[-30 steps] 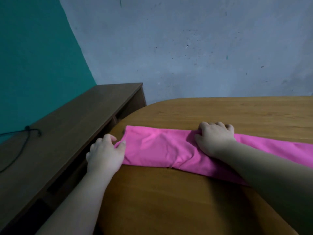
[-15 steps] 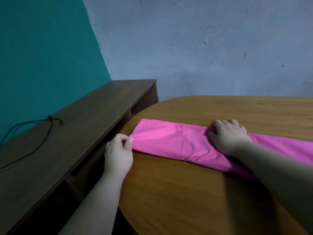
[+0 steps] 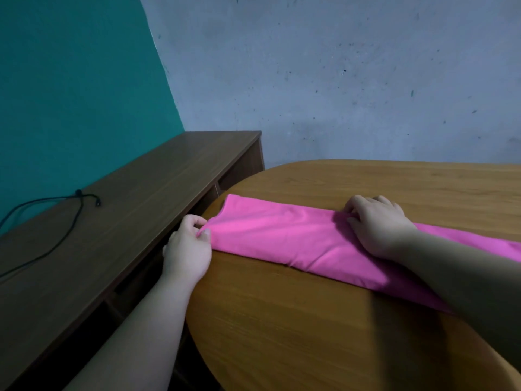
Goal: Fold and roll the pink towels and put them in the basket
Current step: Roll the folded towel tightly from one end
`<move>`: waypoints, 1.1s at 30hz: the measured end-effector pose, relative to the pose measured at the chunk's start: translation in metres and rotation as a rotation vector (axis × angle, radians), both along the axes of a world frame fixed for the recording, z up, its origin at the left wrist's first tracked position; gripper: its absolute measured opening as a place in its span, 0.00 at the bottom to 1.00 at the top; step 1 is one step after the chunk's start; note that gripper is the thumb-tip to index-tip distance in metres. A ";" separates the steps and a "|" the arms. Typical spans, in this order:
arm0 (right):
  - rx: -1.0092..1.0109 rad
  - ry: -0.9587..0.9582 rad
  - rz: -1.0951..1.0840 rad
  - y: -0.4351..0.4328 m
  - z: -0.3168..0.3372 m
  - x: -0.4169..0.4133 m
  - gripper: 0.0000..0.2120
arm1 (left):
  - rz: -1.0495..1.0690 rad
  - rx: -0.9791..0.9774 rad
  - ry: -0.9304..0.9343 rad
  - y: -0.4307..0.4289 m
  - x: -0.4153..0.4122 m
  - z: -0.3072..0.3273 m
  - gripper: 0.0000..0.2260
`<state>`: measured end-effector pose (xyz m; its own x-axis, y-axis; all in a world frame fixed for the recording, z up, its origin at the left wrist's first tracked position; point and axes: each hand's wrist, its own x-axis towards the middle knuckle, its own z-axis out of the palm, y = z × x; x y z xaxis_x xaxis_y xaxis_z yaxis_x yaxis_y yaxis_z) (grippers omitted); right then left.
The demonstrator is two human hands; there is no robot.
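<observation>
Shifted left hand (image 3: 187, 249) to towel (image 3: 282, 238) corner at 9 o'clock, pinching it; gripping folds at 3 o'clock with right hand (image 3: 377, 224).

teal wall (image 3: 70, 88), grey wall (image 3: 352, 80), wooden shelf (image 3: 135, 204)

pink towel (image 3: 282, 238) cut off at right edge

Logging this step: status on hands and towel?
Left hand pinches pink towel end at table edge. Right hand grips mid-strip. Towel folded, not rolled. Nothing blocking.
</observation>
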<state>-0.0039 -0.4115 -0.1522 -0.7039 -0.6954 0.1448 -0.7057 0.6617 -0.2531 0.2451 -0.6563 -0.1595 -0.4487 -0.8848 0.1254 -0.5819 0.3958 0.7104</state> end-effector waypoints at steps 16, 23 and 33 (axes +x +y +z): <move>0.029 0.037 0.115 0.033 0.007 0.074 0.25 | 0.081 -0.116 0.143 0.000 0.005 -0.003 0.09; -0.018 0.300 0.239 0.056 -0.005 0.108 0.16 | 0.101 -0.158 0.072 0.001 0.006 -0.003 0.11; -0.197 0.434 0.266 0.060 -0.020 0.106 0.07 | 0.131 -0.194 0.129 0.004 0.009 -0.005 0.09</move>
<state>0.1017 -0.3513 -0.1724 -0.3537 -0.7720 0.5281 -0.9097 0.4153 -0.0023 0.2539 -0.6521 -0.1643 -0.3014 -0.8881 0.3470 -0.5469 0.4591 0.7000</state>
